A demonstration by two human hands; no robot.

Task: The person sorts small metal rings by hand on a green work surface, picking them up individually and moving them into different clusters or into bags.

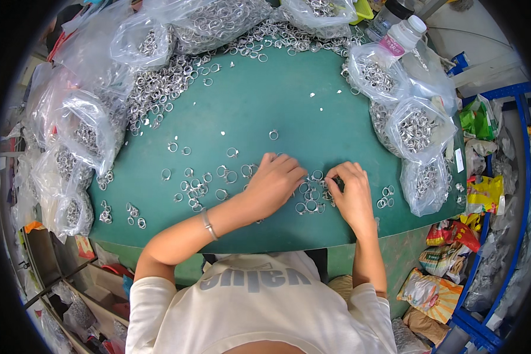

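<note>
Silver-coloured rings lie loose on a green table (312,127). My left hand (274,184) reaches in over them, palm down, with its fingers bent and pressed together. Its fingertips meet the left side of a small ring cluster (310,197); whatever they pinch is hidden. On the cluster's other side is my right hand (353,192), with thumb and fingers curled in toward the rings. What lies between those fingertips is too small to make out. Left of my left hand, more rings (194,189) are scattered, partly behind my forearm.
Clear plastic bags full of rings (416,130) line the right edge. More bags (85,133) stand along the left and far edges, with a loose ring heap (159,88) before them. A white-capped bottle (404,35) stands far right. Small ring groups (135,215) lie near left.
</note>
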